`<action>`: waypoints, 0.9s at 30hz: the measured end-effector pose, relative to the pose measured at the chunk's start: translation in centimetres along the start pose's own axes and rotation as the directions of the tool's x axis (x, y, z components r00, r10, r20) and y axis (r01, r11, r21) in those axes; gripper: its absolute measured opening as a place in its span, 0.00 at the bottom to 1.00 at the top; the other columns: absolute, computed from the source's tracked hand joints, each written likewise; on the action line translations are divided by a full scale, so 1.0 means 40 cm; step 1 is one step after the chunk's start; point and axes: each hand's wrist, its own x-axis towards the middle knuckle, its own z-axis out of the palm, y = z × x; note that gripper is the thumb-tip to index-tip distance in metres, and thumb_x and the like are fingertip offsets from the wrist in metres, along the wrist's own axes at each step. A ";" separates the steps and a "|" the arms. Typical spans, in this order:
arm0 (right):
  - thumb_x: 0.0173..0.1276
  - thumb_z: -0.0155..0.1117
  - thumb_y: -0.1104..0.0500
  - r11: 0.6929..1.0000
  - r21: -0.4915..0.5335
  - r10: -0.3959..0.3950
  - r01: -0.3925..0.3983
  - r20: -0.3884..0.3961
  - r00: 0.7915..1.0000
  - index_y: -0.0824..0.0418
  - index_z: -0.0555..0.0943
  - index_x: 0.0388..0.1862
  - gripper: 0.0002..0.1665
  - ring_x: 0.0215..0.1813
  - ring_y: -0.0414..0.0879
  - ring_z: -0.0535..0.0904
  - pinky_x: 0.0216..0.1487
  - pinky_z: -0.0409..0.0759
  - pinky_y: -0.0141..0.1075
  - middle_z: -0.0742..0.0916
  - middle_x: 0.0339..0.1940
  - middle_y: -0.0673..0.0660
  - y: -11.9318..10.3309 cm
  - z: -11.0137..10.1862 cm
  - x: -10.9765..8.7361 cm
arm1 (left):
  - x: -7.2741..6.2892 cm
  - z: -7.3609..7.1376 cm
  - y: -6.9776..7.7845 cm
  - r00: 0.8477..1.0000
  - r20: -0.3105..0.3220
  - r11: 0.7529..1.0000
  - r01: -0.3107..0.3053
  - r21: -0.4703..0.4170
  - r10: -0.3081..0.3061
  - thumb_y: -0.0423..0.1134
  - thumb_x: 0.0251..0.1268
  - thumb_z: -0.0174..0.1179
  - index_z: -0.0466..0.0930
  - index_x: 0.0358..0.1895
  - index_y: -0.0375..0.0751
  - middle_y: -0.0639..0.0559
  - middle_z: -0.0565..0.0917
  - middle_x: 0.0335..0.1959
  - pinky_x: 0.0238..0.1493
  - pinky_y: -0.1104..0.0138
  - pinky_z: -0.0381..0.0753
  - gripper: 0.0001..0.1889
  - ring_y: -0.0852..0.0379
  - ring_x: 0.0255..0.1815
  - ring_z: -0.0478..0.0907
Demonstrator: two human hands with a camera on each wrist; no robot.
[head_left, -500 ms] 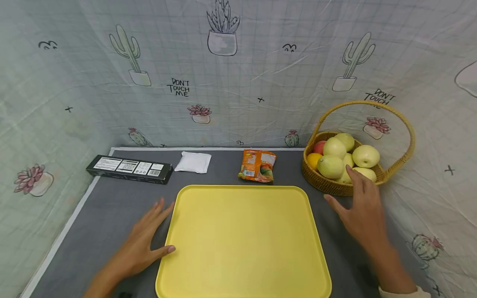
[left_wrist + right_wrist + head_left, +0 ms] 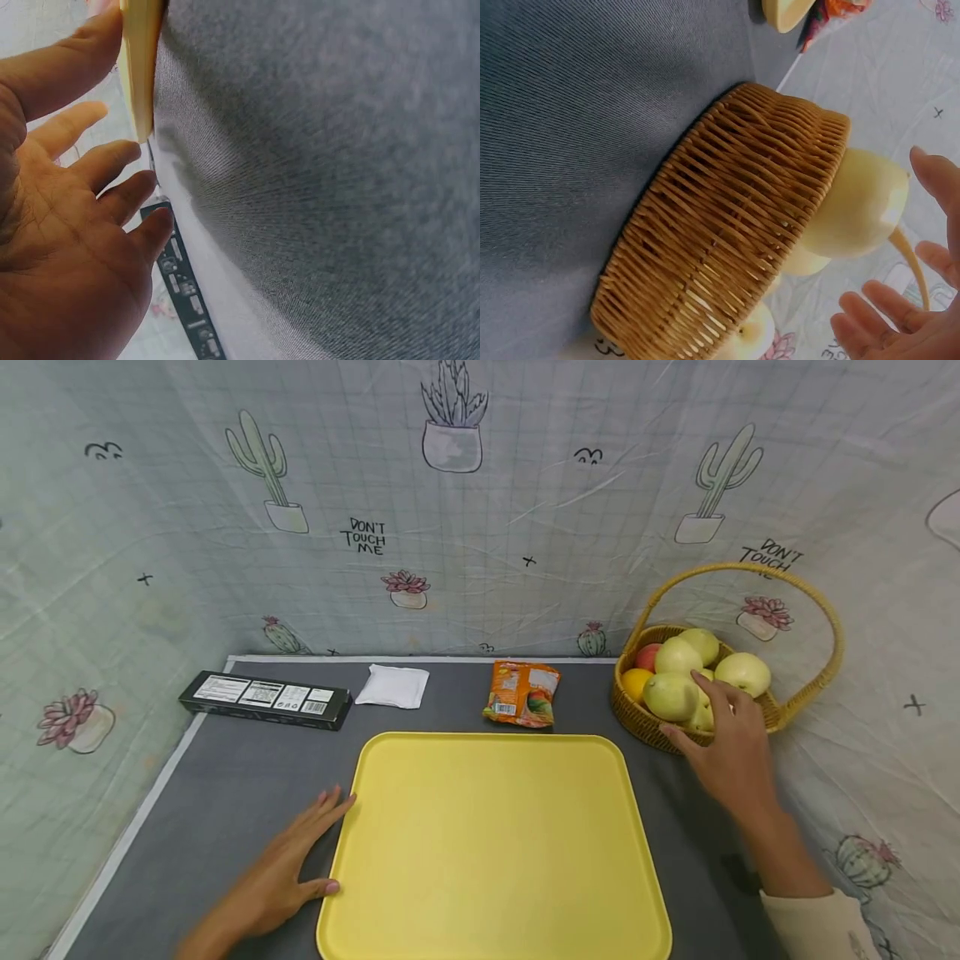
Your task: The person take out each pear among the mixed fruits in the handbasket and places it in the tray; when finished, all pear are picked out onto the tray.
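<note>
A yellow rectangular tray point(image 2: 495, 843) lies on the grey cloth. My left hand point(image 2: 281, 868) is at its left edge, with the thumb at the rim and the fingers spread and fairly straight. On the right, a wicker basket point(image 2: 651, 725) with a tall handle holds several pale green fruits, an orange-coloured one point(image 2: 636, 682) and a red one point(image 2: 648, 657). My right hand point(image 2: 733, 752) hovers over the basket's front right side, fingers apart. In the right wrist view a gap separates the thumb from the front pale green fruit point(image 2: 862, 206).
Behind the tray lie an orange snack packet point(image 2: 521, 695), a white packet point(image 2: 392, 686) and a long black box point(image 2: 266, 700) with white labels. Patterned cloth point(image 2: 480, 568) hangs at the back and both sides.
My right hand has come closer over the front fruits, its thumb now at the basket's rim. The left hand has shifted slightly nearer to me along the tray edge.
</note>
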 end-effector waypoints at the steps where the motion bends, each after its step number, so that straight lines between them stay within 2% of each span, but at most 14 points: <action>1: 0.51 0.89 0.62 1.000 0.001 0.008 -0.008 0.011 1.000 0.57 0.73 0.79 0.56 0.59 0.75 0.74 0.53 0.72 0.70 0.79 0.64 0.76 0.002 0.003 0.004 | -0.001 0.000 -0.001 1.000 0.007 1.000 0.006 -0.010 -0.006 0.41 0.48 0.83 0.59 0.85 0.61 0.43 0.58 0.88 0.73 0.35 0.70 0.59 0.34 0.87 0.55; 4: 0.54 0.88 0.60 0.999 0.019 0.035 -0.036 0.058 0.998 0.56 0.74 0.78 0.52 0.61 0.74 0.74 0.54 0.72 0.71 0.79 0.65 0.75 0.005 0.014 0.015 | -0.004 0.000 -0.006 1.000 0.013 0.999 0.017 -0.038 -0.016 0.42 0.49 0.82 0.60 0.85 0.60 0.44 0.59 0.87 0.71 0.28 0.70 0.57 0.47 0.90 0.50; 8: 0.59 0.85 0.59 0.996 0.044 0.069 -0.075 0.112 0.991 0.55 0.73 0.79 0.49 0.65 0.73 0.72 0.56 0.71 0.70 0.77 0.67 0.74 0.008 0.032 0.027 | -0.011 0.005 -0.010 1.000 0.004 1.000 0.010 -0.014 -0.010 0.42 0.50 0.82 0.61 0.85 0.58 0.46 0.61 0.87 0.71 0.32 0.72 0.56 0.75 0.87 0.40; 10: 0.61 0.84 0.59 0.996 0.046 0.076 -0.083 0.126 0.989 0.55 0.73 0.79 0.48 0.65 0.72 0.72 0.56 0.71 0.70 0.77 0.67 0.74 0.009 0.039 0.031 | -0.013 0.007 -0.011 1.000 0.003 1.000 0.010 0.009 -0.010 0.41 0.51 0.81 0.61 0.85 0.58 0.48 0.62 0.87 0.71 0.35 0.74 0.55 0.78 0.85 0.40; 12: 0.62 0.83 0.60 0.995 0.047 0.079 -0.085 0.133 0.988 0.56 0.74 0.79 0.46 0.65 0.72 0.72 0.56 0.72 0.69 0.78 0.67 0.75 0.011 0.044 0.035 | -0.014 0.008 -0.011 1.000 0.016 1.000 0.024 0.015 -0.024 0.41 0.52 0.81 0.61 0.85 0.58 0.49 0.62 0.87 0.71 0.36 0.74 0.55 0.74 0.86 0.42; 15: 0.64 0.81 0.60 0.995 0.039 0.087 -0.094 0.154 0.984 0.56 0.73 0.78 0.44 0.64 0.73 0.72 0.55 0.73 0.69 0.77 0.67 0.76 0.011 0.049 0.042 | -0.012 0.007 -0.010 0.998 0.039 0.999 0.049 0.000 -0.049 0.42 0.54 0.79 0.60 0.85 0.58 0.49 0.61 0.87 0.73 0.37 0.74 0.54 0.60 0.89 0.49; 19: 0.66 0.80 0.61 0.994 0.039 0.096 -0.104 0.171 0.981 0.58 0.73 0.78 0.43 0.63 0.75 0.71 0.54 0.72 0.70 0.76 0.67 0.78 0.015 0.056 0.051 | -0.010 0.006 -0.008 0.996 0.055 0.997 0.073 -0.010 -0.073 0.42 0.55 0.79 0.60 0.85 0.58 0.50 0.61 0.87 0.73 0.38 0.74 0.53 0.47 0.88 0.56; 24: 0.64 0.81 0.63 0.993 0.065 0.090 -0.101 0.152 0.984 0.61 0.75 0.76 0.42 0.61 0.75 0.70 0.53 0.71 0.69 0.76 0.64 0.77 0.019 0.064 0.055 | -0.004 0.001 -0.005 0.991 0.093 0.995 0.095 -0.018 -0.093 0.42 0.57 0.78 0.58 0.86 0.56 0.46 0.61 0.87 0.71 0.37 0.75 0.53 0.36 0.85 0.59; 27: 0.63 0.81 0.64 0.992 0.084 0.079 -0.091 0.130 0.988 0.61 0.75 0.75 0.42 0.62 0.74 0.70 0.54 0.70 0.69 0.77 0.63 0.76 0.012 0.064 0.055 | -0.001 0.001 -0.004 0.990 0.112 0.996 0.089 -0.019 -0.087 0.41 0.59 0.77 0.57 0.87 0.55 0.43 0.59 0.87 0.71 0.36 0.75 0.53 0.34 0.85 0.59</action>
